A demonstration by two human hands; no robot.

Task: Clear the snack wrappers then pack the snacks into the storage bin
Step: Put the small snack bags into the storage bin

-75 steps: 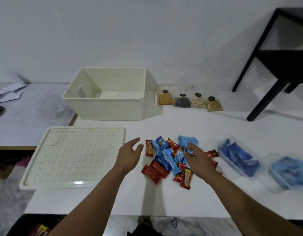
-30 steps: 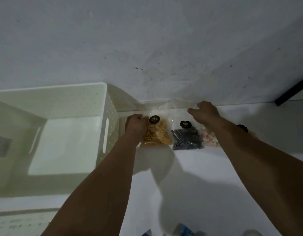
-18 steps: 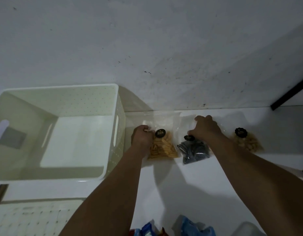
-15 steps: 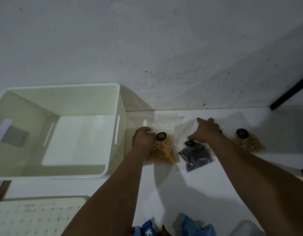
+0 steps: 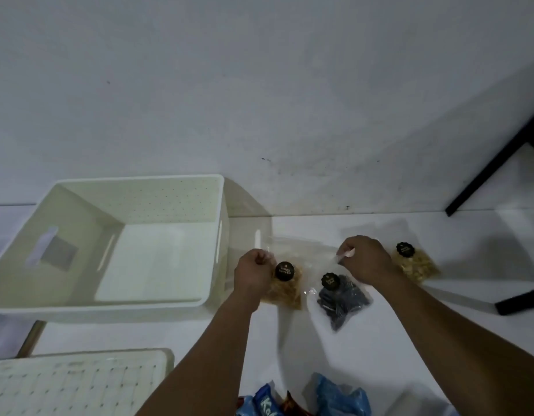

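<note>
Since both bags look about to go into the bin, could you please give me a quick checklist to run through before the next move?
1. Left hand pinches the top of the clear bag of yellow-orange snack sticks: ok.
2. Right hand pinches the top of the clear bag of dark snacks: ok.
3. Cream plastic storage bin open, nothing inside: ok.
4. Bags clear of the white tabletop: cannot tell.
5. Bag seals closed: cannot tell.
6. Third clear bag of pale yellow snacks packed: not ok, it lies beside the right hand.
</note>
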